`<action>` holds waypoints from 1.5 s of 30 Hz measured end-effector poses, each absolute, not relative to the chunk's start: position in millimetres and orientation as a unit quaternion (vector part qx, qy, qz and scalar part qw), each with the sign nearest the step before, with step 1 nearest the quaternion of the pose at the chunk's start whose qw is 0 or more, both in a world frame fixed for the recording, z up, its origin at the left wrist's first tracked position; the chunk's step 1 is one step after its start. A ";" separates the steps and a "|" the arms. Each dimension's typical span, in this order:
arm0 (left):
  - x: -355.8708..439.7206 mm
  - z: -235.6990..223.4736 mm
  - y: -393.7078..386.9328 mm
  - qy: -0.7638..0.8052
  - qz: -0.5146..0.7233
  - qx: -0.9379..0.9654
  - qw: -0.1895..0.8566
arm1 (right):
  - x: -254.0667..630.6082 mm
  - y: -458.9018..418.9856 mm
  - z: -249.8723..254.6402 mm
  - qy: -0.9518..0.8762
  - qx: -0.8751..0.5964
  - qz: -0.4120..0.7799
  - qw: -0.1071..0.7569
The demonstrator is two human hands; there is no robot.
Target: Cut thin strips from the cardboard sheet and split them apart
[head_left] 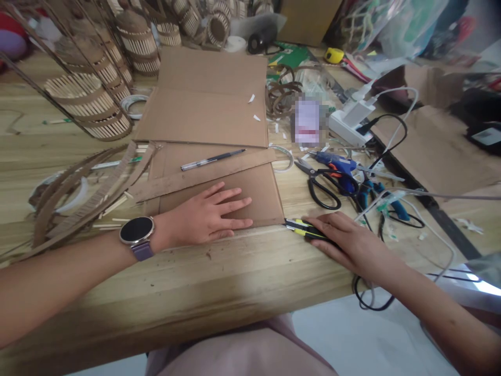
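One empty left hand (209, 215) splayed on cardboard (263, 193); your right hand (350, 237) grips knife (303, 228): slip risk if cardboard shifts.

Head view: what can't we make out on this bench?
Head view: the part of the cardboard beneath the left hand, covered by it.
Head view: the utility knife's rear end, hidden by the right hand.
Head view: details of the lavender item, lost to pixelation.
Head view: the plastic bag's top, cut off by the upper edge.
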State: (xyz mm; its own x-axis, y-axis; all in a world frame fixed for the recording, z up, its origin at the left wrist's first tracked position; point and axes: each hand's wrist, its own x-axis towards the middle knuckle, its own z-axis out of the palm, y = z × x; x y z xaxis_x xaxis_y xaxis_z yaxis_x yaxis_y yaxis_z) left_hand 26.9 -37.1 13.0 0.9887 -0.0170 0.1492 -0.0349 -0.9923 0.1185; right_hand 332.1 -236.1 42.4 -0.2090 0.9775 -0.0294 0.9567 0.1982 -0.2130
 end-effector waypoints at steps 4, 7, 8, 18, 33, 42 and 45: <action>27.7 13.3 -36.7 -0.016 0.072 0.995 0.064 | 325.4 -236.6 41.2 -0.772 -0.628 0.080 0.064; 27.6 13.3 -36.6 -0.010 0.065 0.996 0.067 | 319.9 -242.4 40.9 -0.774 -0.625 0.069 0.073; 27.5 13.5 -36.7 -0.008 0.062 0.996 0.068 | 318.2 -244.7 41.0 -0.775 -0.624 0.063 0.073; 26.9 15.3 -37.2 -0.003 0.063 0.996 0.070 | 296.0 -257.8 34.3 -0.748 -0.658 0.001 0.085; 26.7 13.5 -36.9 0.009 0.068 0.995 0.078 | 274.3 -262.8 26.2 -0.722 -0.687 -0.031 0.074; 27.8 13.5 -38.5 0.013 0.071 0.992 0.107 | 249.1 -263.6 30.4 -0.735 -0.673 0.017 0.080; 26.7 15.9 -34.5 0.000 0.078 0.983 0.163 | 248.0 -269.1 33.4 -0.724 -0.684 0.024 0.086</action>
